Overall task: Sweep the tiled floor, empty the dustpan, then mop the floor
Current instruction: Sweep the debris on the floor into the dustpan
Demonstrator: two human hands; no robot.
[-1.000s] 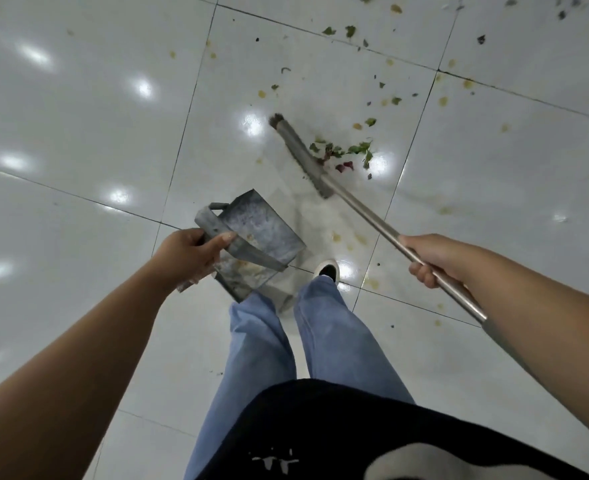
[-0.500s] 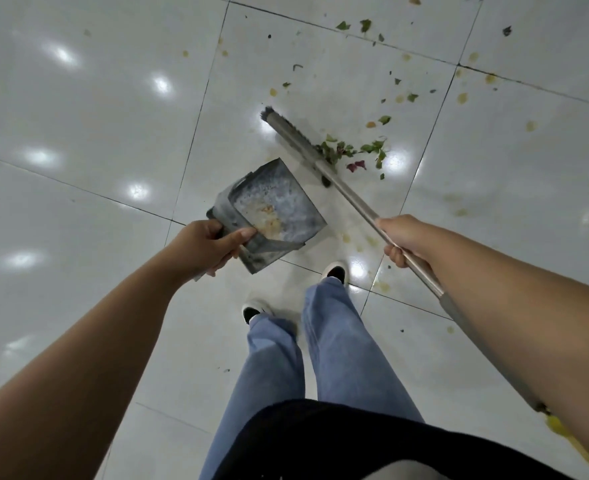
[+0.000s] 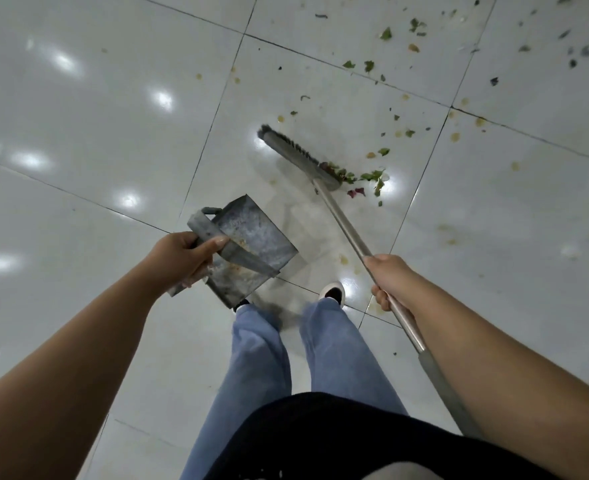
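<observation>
So the left hand is stretched forward with fingers and thumb wrapped around the handle of a grey metal dustpan, which is held tilted above the tiled floor. The right hand is curled tight on the broom shaft, bristles laid against a clump of green leaf scraps. The shaft's top end is hidden behind the forearm, and one shoe is mostly covered by the pan. Yellowish grime is smeared inside it.
</observation>
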